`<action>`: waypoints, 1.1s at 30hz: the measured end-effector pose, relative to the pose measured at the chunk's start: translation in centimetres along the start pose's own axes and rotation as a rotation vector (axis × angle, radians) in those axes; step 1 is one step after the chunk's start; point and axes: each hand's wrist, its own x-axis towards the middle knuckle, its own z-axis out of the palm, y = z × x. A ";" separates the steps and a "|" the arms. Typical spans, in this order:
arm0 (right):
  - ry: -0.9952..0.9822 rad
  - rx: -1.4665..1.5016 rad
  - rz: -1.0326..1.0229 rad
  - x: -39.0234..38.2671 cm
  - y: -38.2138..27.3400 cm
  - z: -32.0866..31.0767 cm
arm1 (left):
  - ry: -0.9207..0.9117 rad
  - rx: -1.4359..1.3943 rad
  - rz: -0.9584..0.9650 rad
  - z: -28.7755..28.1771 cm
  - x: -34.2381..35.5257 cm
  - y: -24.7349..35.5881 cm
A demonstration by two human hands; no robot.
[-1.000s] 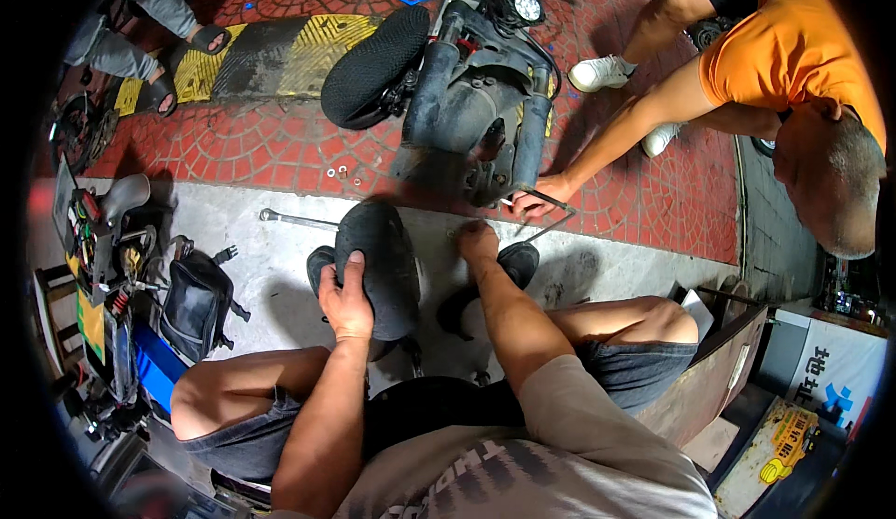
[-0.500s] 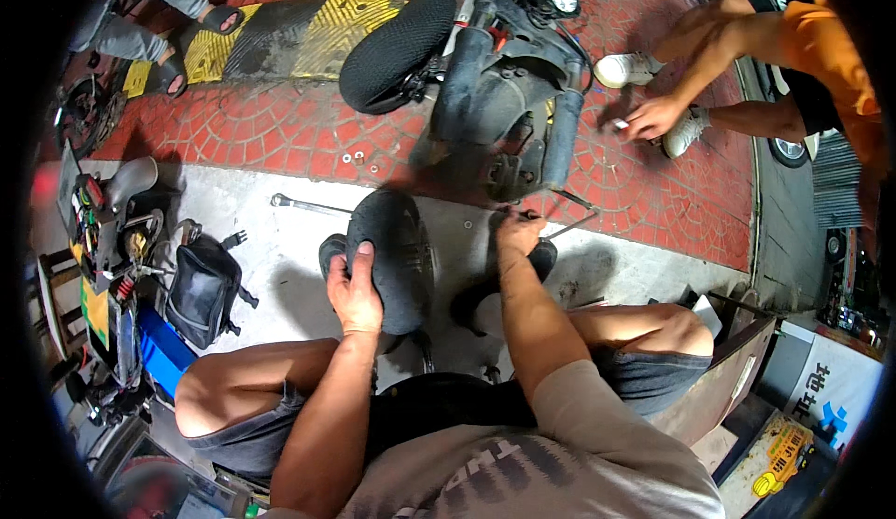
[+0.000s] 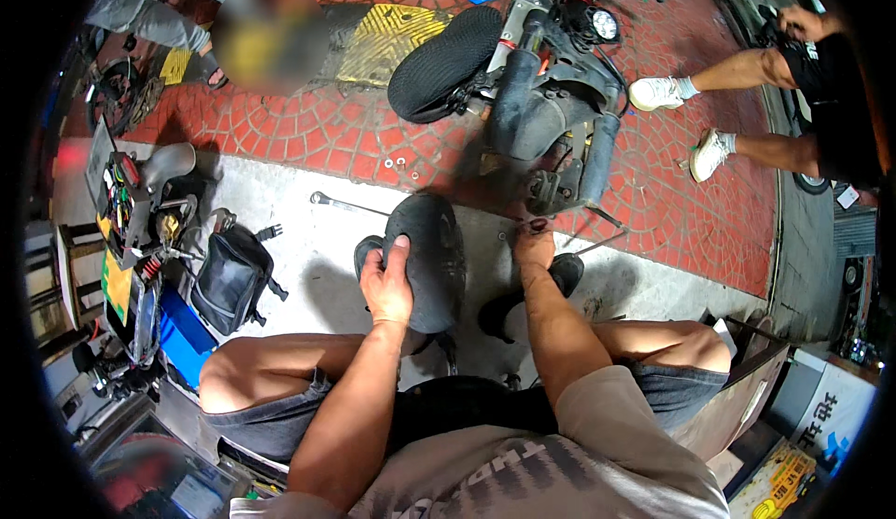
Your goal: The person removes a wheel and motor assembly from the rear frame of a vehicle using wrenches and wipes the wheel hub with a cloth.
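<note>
A black scooter wheel [image 3: 431,262] with a thick tyre stands upright between my legs. My left hand [image 3: 387,286] grips its left side, thumb pressed on the tread. Further right, my right hand [image 3: 535,248] is closed, fingertips pinched around something small and dark that I cannot make out. It sits just below the lower end of the scooter frame [image 3: 551,188], which lies on the red paving with its bare bracket toward me. A thin rod [image 3: 602,244] lies on the ground right of this hand. Left of the wheel is a wrench [image 3: 350,203], its far end hidden behind the tyre.
Several washers or nuts [image 3: 401,162] lie on the red tiles. A black bag [image 3: 233,281] and a blue bin [image 3: 185,332] are at my left, beside a cluttered tool stand [image 3: 131,192]. A black seat [image 3: 448,66] rests by the frame. People are at far left and right.
The view has shifted, so the scene sits further right. The person at right has drawn their hand up and away from the ground. My hands stay at the wheel and below the frame.
</note>
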 end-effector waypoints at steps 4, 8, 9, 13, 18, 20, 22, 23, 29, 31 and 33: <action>-0.099 0.171 0.157 -4.5 -1.4 0.0 | 0.095 -0.034 -0.096 -0.8 1.7 0.8; -0.157 0.516 0.264 -7.9 -0.6 1.7 | 0.241 0.147 0.022 -2.9 3.9 1.0; -0.178 0.606 0.309 -8.4 -0.1 1.8 | 0.228 0.200 0.065 -3.1 3.5 0.9; -0.135 1.053 0.461 -12.7 -2.8 -4.0 | -0.076 0.709 0.314 -3.4 -2.3 2.7; -0.035 1.492 0.424 -16.8 -6.7 -9.9 | -0.245 0.300 0.144 -5.5 -1.5 1.0; 0.053 1.584 0.308 -19.9 -8.2 -16.4 | -0.385 -0.126 -0.044 -7.1 -3.6 -0.3; 0.168 1.639 0.165 -23.0 -8.4 -22.5 | -0.499 -0.288 -0.080 -8.9 -5.3 -2.3; 0.232 1.660 0.085 -24.5 -7.9 -25.1 | -0.583 -0.370 -0.079 -9.7 -6.3 -3.0; 0.469 1.537 -0.200 -38.9 -3.9 -38.6 | -1.132 -0.646 -0.024 -15.3 -15.1 1.4; 0.474 1.435 -0.244 -43.8 -3.4 -41.8 | -1.283 -0.702 -0.001 -17.1 -17.9 2.9; 0.508 1.337 -0.317 -48.8 -3.7 -44.4 | -1.353 -0.695 0.075 -18.9 -20.0 3.4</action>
